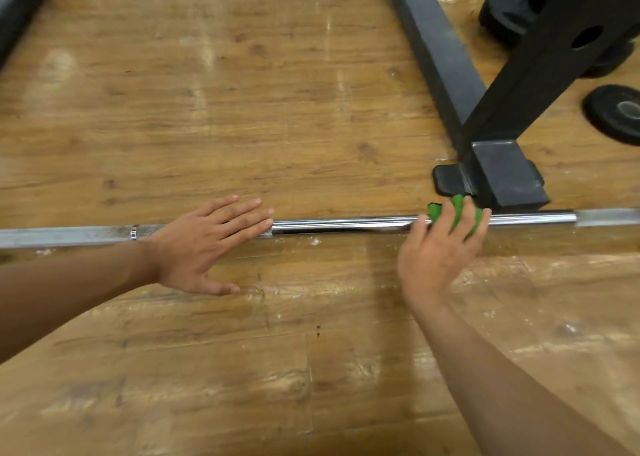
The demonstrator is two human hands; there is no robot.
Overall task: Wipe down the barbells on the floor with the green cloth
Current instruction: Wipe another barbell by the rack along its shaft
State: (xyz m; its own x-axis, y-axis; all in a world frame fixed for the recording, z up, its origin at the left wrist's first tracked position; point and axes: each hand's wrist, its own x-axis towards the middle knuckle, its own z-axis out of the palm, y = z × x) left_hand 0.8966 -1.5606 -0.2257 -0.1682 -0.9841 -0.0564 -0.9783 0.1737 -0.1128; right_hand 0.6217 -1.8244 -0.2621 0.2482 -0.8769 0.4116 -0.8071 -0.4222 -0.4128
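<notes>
- While it lies flat on the wooden floor [277, 109], the barbell [346, 223] runs crosswise beneath both hands. The shaft is bright and smooth between them, knurled and duller under and outboard of the left hand, and matte again past the right hand.
- Green cloth [459, 210]: bunched on top of the bar under the right hand's fingers. It shows between them and just beyond the fingertips.
- Right hand [440, 248]: fingers curled over cloth and shaft, thumb on the side toward the left hand, clamped on the wad. Judged purpose: to wrap the cloth round the shaft so that one stroke cleans more than the top.
- Left hand [204, 244]: flat, fingers straight and close together, laid on the knurled part, thumb spread toward the near floor. It holds nothing. It is probably there to stop the bar rolling or sliding.
- Rack frame [498, 175]: black steel, its foot just beyond the right fingertips and close beside the bar. It may crowd the knuckles on an outward stroke.
- Weight plate [616, 113]: black, flat on the floor, well beyond and outboard of the right hand.
- Stage, judged: wiping under way; only one bar is in view.
</notes>
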